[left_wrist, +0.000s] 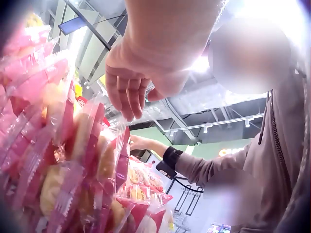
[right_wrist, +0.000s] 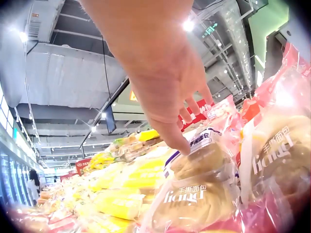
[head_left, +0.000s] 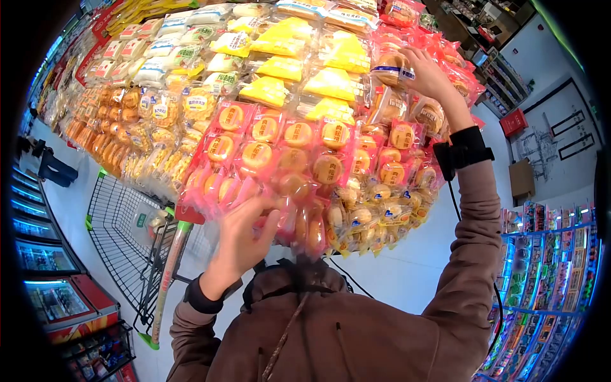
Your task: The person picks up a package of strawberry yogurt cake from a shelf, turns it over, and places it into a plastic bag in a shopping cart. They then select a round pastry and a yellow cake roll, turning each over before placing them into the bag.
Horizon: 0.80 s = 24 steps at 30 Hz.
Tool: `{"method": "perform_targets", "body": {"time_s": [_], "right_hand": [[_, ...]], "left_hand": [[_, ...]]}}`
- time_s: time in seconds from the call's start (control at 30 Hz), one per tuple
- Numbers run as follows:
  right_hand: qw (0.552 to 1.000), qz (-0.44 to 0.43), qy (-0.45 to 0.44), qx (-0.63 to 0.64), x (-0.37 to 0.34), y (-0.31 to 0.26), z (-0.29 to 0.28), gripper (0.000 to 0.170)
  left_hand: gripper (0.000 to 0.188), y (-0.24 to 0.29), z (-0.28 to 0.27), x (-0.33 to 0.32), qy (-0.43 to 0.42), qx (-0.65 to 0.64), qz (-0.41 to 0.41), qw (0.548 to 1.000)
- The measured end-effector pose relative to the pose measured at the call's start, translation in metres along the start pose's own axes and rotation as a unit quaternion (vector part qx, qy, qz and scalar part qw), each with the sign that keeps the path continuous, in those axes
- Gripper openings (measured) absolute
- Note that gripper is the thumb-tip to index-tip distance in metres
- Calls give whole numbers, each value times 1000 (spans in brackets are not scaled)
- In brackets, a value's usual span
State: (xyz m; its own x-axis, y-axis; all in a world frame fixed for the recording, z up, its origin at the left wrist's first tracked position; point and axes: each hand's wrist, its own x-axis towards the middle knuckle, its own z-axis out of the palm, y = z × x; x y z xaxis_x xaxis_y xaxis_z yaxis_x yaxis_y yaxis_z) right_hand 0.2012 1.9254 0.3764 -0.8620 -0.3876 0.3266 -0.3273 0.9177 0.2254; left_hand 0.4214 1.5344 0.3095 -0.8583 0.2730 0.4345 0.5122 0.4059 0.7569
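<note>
My right hand [head_left: 428, 75] reaches over the far right of the display. In the right wrist view its thumb [right_wrist: 174, 138] is at the seal of a clear bread bag [right_wrist: 197, 160] with a dark-lettered label; the other fingertips show above that bag. The same bread bag [head_left: 388, 67] lies beside the hand in the head view. My left hand [head_left: 245, 230] is at the near edge, beside pink packs of round cakes [head_left: 258, 156]. Its fingers [left_wrist: 127, 99] hang loosely curled, right by a pack's clear crimped seal [left_wrist: 121, 131], with nothing in them.
Yellow-wrapped breads [head_left: 280, 41] fill the middle of the display, with small bagged cakes [head_left: 153, 108] to the left. A shopping cart [head_left: 127, 235] stands at the near left. Lit shelves [head_left: 547, 274] are at the right, and freezers [head_left: 48, 254] line the left.
</note>
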Motion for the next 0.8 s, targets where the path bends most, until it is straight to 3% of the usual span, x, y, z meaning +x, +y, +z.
{"method": "perform_targets", "body": {"time_s": [0.2,0.4,0.5,0.7,0.8], "right_hand": [[998,-15,-3,64,41,-12,14,70],[993,-82,-42,79,90,-63,27,76],[994,-51,-91,42,104,-86,26,83],[994,-8,-86,63,116,-98,46,91],[999,-8,-35,35,115,-102,53,91]], "left_hand": [[8,4,9,3,-11,1,-20,1000],[7,4,14,7,-12,5,-10,1000],[8,6,12,7,-14,-3,-21,1000],[11,3,9,0,-8,-18,-55,998],[12,0,9,-3,-6,-16,-48,999]]}}
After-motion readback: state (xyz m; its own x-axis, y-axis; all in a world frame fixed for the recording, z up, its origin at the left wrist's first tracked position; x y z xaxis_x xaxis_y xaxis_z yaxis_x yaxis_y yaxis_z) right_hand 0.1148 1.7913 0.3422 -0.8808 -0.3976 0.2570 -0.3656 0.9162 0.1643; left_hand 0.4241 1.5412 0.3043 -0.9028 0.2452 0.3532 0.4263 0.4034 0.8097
